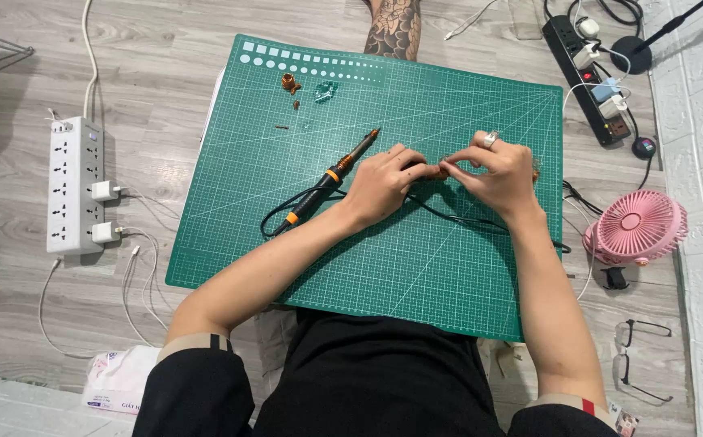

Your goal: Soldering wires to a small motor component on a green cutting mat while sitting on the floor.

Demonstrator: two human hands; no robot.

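My left hand (384, 182) and my right hand (499, 174) meet over the middle of a green cutting mat (416, 267). Together their fingertips pinch a small copper-coloured part (442, 171); most of it is hidden by the fingers. A ring sits on my right hand. A soldering iron (331, 176) with a black and orange handle lies on the mat just left of my left hand, tip pointing up and right. Its black cable (457, 218) runs under my hands toward the right.
Small copper bits (290, 83) and a clear piece (325, 91) lie near the mat's far edge. A white power strip (75, 184) is at the left, a black one (590, 69) far right, a pink fan (639, 228), glasses (635, 360) and a tissue pack (117, 380) on the floor.
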